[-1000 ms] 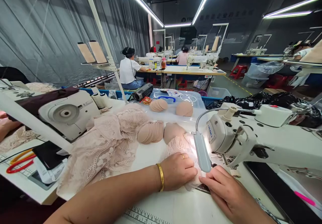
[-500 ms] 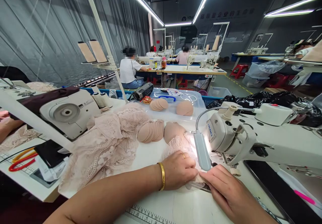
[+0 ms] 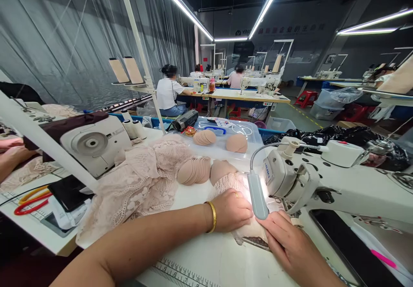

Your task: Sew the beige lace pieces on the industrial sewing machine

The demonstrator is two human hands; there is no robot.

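Item, my left hand [image 3: 232, 211]: fingers curled and pressed together on the pale pink lace piece [image 3: 228, 184], gold bracelet [image 3: 213, 217] at the wrist; whether the fingertips pinch the cloth, I cannot tell.

Item, my right hand [image 3: 287, 237]: fingers close together, the foremost tips at the cloth's edge just below the grey lamp [image 3: 258, 196]; a pinch is hidden here too.

Item, the lace piece: on my white table [image 3: 190, 246], under and beyond my left hand, left of the white sewing machine [image 3: 280, 177], partly over a beige cup [image 3: 222, 170].

Item, a fanned stack of cups [image 3: 194, 171], beside that cup. To its left, a heap of lace [image 3: 138, 181].

Item, a clear plastic box [image 3: 258, 147] behind, bearing a smaller stack [image 3: 204, 137] and more cups [image 3: 236, 143].

Item, printed ruler marks [image 3: 180, 275] along the near edge; a black flat device [image 3: 348, 246] and a pink marker [image 3: 383, 259] at right.

The room: grey curtain [image 3: 80, 41] at left, strip lights [image 3: 180, 5] overhead, a person in white [image 3: 167, 93] seated at a further bench [image 3: 248, 94], a red stool [image 3: 306, 99], black plastic bags [image 3: 311, 137] behind my machine.
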